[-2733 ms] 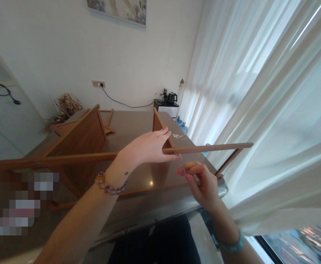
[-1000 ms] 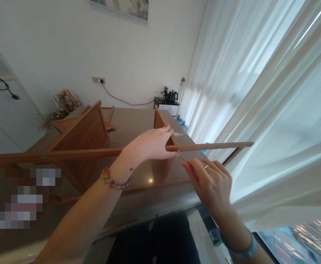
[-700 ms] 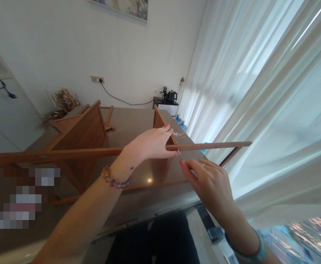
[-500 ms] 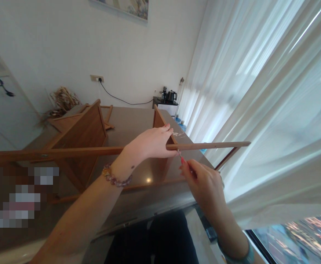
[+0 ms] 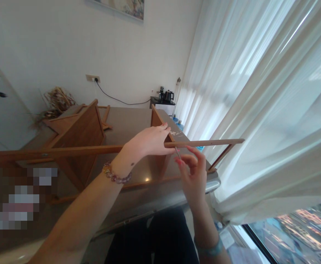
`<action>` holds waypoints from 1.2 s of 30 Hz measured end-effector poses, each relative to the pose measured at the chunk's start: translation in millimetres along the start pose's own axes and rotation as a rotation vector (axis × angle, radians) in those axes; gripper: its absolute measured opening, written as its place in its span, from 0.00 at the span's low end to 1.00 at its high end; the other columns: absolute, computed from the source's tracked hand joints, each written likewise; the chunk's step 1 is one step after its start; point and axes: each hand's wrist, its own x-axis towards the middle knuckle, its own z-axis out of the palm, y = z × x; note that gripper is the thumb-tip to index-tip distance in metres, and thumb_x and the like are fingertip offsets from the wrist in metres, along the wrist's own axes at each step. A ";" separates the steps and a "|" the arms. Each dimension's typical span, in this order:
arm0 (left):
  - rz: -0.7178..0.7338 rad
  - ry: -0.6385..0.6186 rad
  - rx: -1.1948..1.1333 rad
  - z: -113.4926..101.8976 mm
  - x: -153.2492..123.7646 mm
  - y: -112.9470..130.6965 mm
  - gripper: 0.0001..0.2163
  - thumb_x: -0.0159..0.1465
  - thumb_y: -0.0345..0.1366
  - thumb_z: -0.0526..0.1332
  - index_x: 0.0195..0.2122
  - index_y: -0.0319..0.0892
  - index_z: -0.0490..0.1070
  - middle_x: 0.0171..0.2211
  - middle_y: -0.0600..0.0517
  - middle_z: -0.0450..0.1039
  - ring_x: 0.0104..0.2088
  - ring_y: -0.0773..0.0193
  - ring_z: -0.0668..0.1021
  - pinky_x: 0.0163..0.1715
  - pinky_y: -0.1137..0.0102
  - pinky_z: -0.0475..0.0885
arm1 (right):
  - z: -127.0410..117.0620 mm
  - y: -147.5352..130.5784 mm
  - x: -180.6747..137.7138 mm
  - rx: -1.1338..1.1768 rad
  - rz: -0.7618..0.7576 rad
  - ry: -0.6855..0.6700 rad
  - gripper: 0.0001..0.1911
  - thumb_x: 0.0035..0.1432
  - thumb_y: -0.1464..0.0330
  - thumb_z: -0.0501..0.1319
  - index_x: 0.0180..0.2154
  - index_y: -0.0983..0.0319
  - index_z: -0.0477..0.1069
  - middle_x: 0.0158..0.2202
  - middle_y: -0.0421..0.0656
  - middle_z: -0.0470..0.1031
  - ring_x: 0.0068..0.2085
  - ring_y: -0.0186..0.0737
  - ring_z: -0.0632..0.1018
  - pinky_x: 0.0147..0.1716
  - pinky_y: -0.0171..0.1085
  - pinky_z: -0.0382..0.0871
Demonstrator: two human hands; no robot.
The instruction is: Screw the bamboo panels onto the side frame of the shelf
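In the head view, the brown wooden frame with flat panels [image 5: 77,134] stands on the grey-brown, glossy tabletop [image 5: 127,126], its wide panel towards the left and its short upright board [image 5: 156,119] near the right edge. Its long, narrow wooden rail [image 5: 210,142] runs above the near edge, and the rail's end reaches out past the right edge towards the white curtain [image 5: 248,110].

Your left hand [image 5: 148,141] clasps the joint where board meets rail, fingers over the board and thumb below the rail. Your right hand [image 5: 193,174] pinches a thin silver metal rod [image 5: 178,153] between thumb and fingertips, the other fingers loosely spread; the rod's tip is at the rail just beside your left thumb, though you cannot tell how well it is seated.

The frame looks stiff and fairly bulky, likely awkward more than fragile, and it may slide on that smooth surface. The joint seems the right place to steady it; the overhanging end probably flexes. The rod looks light, rigid and slick, so a pinch well back from its tip should give better leverage.
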 end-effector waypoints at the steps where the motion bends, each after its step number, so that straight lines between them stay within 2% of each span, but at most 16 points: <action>1: -0.001 0.001 0.002 -0.1 -0.1 0.1 0.34 0.59 0.58 0.54 0.59 0.35 0.61 0.62 0.38 0.59 0.57 0.49 0.70 0.52 0.63 0.66 | -1.8 5.2 1.4 -0.116 -0.140 0.013 0.12 0.59 0.65 0.61 0.46 0.55 0.69 0.31 0.40 0.75 0.32 0.36 0.77 0.35 0.39 0.74; 3: -0.002 0.007 0.001 -0.1 -0.1 0.2 0.34 0.59 0.58 0.54 0.58 0.35 0.62 0.62 0.37 0.59 0.57 0.49 0.70 0.51 0.62 0.66 | -6.5 14.9 5.6 -0.281 -0.395 -0.009 0.06 0.57 0.67 0.63 0.39 0.54 0.74 0.31 0.41 0.73 0.33 0.37 0.75 0.34 0.40 0.73; 4: -0.002 0.007 0.001 -0.1 0.0 0.2 0.34 0.59 0.58 0.54 0.58 0.34 0.62 0.62 0.37 0.59 0.56 0.48 0.70 0.51 0.62 0.66 | -9.2 18.8 8.2 -0.315 -0.494 -0.036 0.07 0.57 0.68 0.64 0.39 0.54 0.75 0.31 0.41 0.72 0.32 0.37 0.74 0.34 0.40 0.73; 7: 0.002 0.008 -0.002 -0.7 0.1 0.7 0.35 0.59 0.57 0.54 0.58 0.32 0.62 0.62 0.35 0.59 0.56 0.48 0.71 0.51 0.61 0.67 | -18.6 23.8 17.2 -0.321 -0.686 -0.147 0.17 0.56 0.71 0.64 0.48 0.52 0.73 0.32 0.41 0.74 0.33 0.37 0.75 0.34 0.40 0.74; 12: 0.022 0.010 -0.016 -1.6 -0.6 0.7 0.35 0.59 0.57 0.54 0.57 0.31 0.62 0.62 0.35 0.59 0.56 0.48 0.71 0.52 0.62 0.66 | -38.6 16.8 30.6 -0.406 -0.827 -0.389 0.34 0.57 0.72 0.63 0.63 0.56 0.56 0.42 0.45 0.76 0.42 0.41 0.77 0.43 0.42 0.75; 15: 0.014 0.016 -0.016 -0.8 -0.8 0.0 0.35 0.59 0.58 0.53 0.57 0.33 0.63 0.63 0.35 0.57 0.56 0.48 0.71 0.52 0.62 0.66 | -49.0 16.2 35.8 -0.471 -0.863 -0.477 0.37 0.58 0.73 0.62 0.65 0.58 0.51 0.46 0.47 0.75 0.46 0.42 0.76 0.46 0.43 0.74; 17: 0.001 0.013 -0.014 -0.2 -0.6 -0.2 0.36 0.59 0.60 0.53 0.58 0.33 0.62 0.62 0.35 0.58 0.56 0.48 0.70 0.52 0.61 0.66 | -52.5 17.7 39.0 -0.470 -0.881 -0.487 0.37 0.57 0.74 0.63 0.64 0.60 0.52 0.46 0.48 0.75 0.46 0.42 0.76 0.46 0.42 0.74; 21: 0.000 0.009 -0.012 -0.4 0.4 0.6 0.37 0.59 0.60 0.53 0.58 0.32 0.62 0.62 0.35 0.59 0.56 0.47 0.70 0.52 0.61 0.66 | -48.0 14.0 44.6 -0.389 -0.848 -0.436 0.27 0.56 0.74 0.63 0.57 0.60 0.64 0.39 0.45 0.77 0.40 0.39 0.77 0.41 0.39 0.74; 24: 0.005 -0.001 0.002 -1.3 1.3 1.2 0.36 0.59 0.58 0.54 0.58 0.30 0.61 0.62 0.34 0.58 0.56 0.47 0.71 0.51 0.61 0.67 | -37.1 3.6 45.3 -0.282 -0.685 -0.433 0.15 0.58 0.73 0.62 0.48 0.58 0.70 0.35 0.42 0.76 0.37 0.36 0.76 0.39 0.37 0.73; 28: 0.018 -0.011 0.014 -2.3 2.0 1.3 0.33 0.60 0.52 0.55 0.59 0.29 0.60 0.62 0.34 0.58 0.56 0.48 0.71 0.51 0.63 0.67 | -23.4 -6.3 41.0 -0.158 -0.385 -0.376 0.16 0.60 0.70 0.60 0.51 0.55 0.69 0.31 0.38 0.74 0.32 0.32 0.75 0.33 0.33 0.71; 30: 0.016 -0.010 0.013 -2.7 1.6 1.6 0.33 0.61 0.53 0.54 0.59 0.30 0.60 0.62 0.34 0.58 0.56 0.48 0.71 0.51 0.63 0.67 | -19.4 -6.6 38.3 -0.117 -0.297 -0.328 0.16 0.60 0.69 0.60 0.51 0.55 0.68 0.32 0.37 0.75 0.31 0.31 0.75 0.34 0.33 0.71; 33: 0.004 -0.020 0.012 -3.2 0.8 2.5 0.34 0.61 0.54 0.54 0.59 0.31 0.60 0.61 0.34 0.59 0.56 0.48 0.71 0.51 0.62 0.67 | -17.0 -3.0 34.6 -0.096 -0.280 -0.255 0.10 0.60 0.69 0.60 0.45 0.56 0.71 0.32 0.38 0.76 0.31 0.32 0.76 0.34 0.33 0.72; 36: 0.008 -0.014 0.008 -3.6 0.2 3.0 0.34 0.60 0.55 0.54 0.58 0.31 0.61 0.61 0.34 0.60 0.55 0.47 0.71 0.50 0.62 0.67 | -18.3 2.7 32.1 -0.167 -0.369 -0.160 0.02 0.57 0.70 0.63 0.34 0.57 0.72 0.29 0.36 0.77 0.29 0.31 0.77 0.30 0.31 0.72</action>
